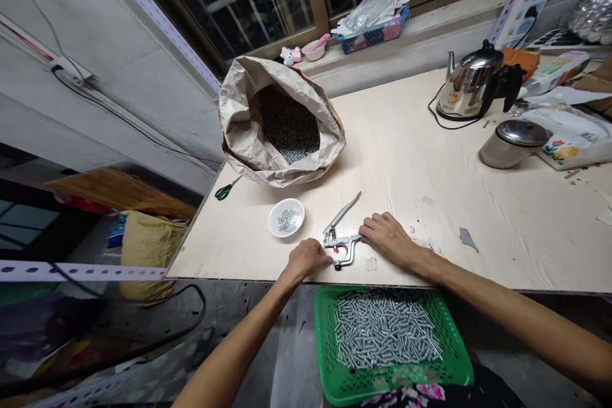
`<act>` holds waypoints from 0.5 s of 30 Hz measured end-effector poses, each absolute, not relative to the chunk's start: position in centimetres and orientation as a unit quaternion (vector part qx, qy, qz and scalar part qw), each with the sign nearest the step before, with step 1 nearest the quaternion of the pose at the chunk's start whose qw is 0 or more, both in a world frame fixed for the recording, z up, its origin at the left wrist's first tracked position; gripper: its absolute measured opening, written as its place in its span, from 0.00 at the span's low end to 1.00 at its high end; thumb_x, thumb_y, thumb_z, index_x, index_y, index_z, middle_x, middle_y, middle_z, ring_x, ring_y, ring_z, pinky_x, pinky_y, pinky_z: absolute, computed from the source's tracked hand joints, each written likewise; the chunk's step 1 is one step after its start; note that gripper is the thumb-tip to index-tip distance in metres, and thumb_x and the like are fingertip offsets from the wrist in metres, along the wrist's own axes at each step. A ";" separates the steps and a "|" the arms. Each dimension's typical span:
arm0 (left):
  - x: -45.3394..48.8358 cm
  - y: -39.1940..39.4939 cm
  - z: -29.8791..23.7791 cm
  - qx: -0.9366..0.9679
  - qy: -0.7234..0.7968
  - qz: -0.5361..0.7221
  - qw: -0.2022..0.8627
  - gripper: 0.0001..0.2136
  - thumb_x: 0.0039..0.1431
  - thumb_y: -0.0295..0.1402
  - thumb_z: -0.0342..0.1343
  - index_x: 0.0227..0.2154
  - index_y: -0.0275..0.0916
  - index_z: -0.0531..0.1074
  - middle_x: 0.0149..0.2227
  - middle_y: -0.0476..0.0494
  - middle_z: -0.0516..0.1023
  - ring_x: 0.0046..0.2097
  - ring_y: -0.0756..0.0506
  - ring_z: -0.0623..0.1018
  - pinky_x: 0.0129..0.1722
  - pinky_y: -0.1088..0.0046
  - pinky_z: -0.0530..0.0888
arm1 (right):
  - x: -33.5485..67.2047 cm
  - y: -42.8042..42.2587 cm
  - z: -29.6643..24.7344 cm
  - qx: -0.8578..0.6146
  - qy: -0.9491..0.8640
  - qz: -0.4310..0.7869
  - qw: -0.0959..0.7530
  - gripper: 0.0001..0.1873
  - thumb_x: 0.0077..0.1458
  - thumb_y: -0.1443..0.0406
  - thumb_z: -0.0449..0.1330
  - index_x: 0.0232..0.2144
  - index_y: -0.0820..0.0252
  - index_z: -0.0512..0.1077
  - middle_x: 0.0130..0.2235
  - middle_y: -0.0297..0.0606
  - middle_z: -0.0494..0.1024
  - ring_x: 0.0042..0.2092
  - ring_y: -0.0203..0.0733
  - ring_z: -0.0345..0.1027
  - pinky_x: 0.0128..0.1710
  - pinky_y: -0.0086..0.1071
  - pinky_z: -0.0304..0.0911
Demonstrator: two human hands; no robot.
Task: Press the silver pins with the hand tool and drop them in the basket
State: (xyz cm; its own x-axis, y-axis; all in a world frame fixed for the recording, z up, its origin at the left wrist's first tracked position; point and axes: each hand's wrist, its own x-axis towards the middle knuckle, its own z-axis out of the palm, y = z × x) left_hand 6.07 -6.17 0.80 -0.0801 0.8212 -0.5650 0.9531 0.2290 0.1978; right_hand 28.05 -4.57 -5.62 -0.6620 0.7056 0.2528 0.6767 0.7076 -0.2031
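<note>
Fingers of the right hand hold one handle of the pliers; the left hand is at their jaw, and whether its fingers grip anything, I cannot tell. One bowl, one sack and one basket contain uncounted metal pieces. The single pair of pliers, near the table's front edge, looks silver-grey, handles spread, with one spring and a red bit.
</note>
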 end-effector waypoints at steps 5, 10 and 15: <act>5.8 -9.0 2.5 0.637 0.723 -0.055 0.263 0.08 0.50 0.32 0.55 0.22 0.36 0.76 0.26 0.44 0.76 0.31 0.46 0.74 0.29 0.73 0.62 | 29.3 -3.4 -5.9 -0.412 -0.890 0.052 0.188 0.07 0.61 0.66 0.52 0.32 0.58 0.68 0.34 0.36 0.71 0.36 0.41 0.61 0.35 0.35 0.49; 6.0 -11.3 3.9 0.734 0.644 -0.022 0.217 0.07 0.56 0.34 0.55 0.32 0.41 0.77 0.34 0.44 0.78 0.36 0.45 0.75 0.32 0.72 0.67 | 29.2 -3.6 -5.8 -0.415 -0.882 0.081 0.209 0.09 0.62 0.67 0.50 0.31 0.57 0.67 0.33 0.36 0.71 0.35 0.41 0.62 0.34 0.35 0.51; 1.2 -4.8 2.8 0.715 0.698 -0.028 -0.031 0.10 0.62 0.29 0.47 0.39 0.41 0.74 0.41 0.40 0.74 0.45 0.42 0.71 0.36 0.70 0.69 | 28.7 -3.6 -6.2 -0.417 -0.880 0.059 0.221 0.10 0.62 0.67 0.49 0.30 0.57 0.67 0.32 0.36 0.71 0.34 0.41 0.62 0.33 0.35 0.51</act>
